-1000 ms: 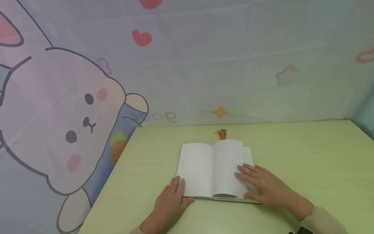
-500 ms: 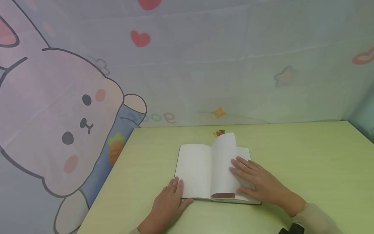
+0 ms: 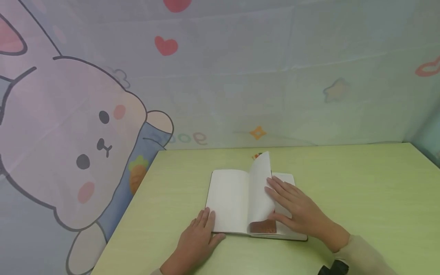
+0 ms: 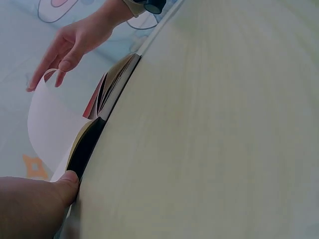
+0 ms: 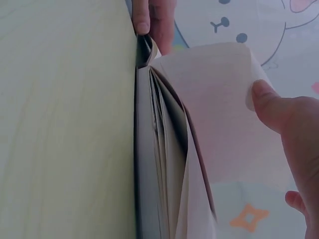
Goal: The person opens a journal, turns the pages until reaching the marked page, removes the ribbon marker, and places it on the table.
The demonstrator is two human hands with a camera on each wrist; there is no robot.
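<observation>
Over the last second, the raised page (image 3: 259,187) has been drawn toward 9 o'clock, baring more of a brown patch (image 3: 264,226) near 6 o'clock on the book (image 3: 228,200), which is laid open on the bench (image 3: 350,175) at 5 o'clock in the head view. The page is pinched in the grip of the right hand (image 3: 302,210), while the book's 8 o'clock corner is touched by the left hand (image 3: 196,240), fingers extended, nothing clasped. The page-turn is judged part-way done.
</observation>
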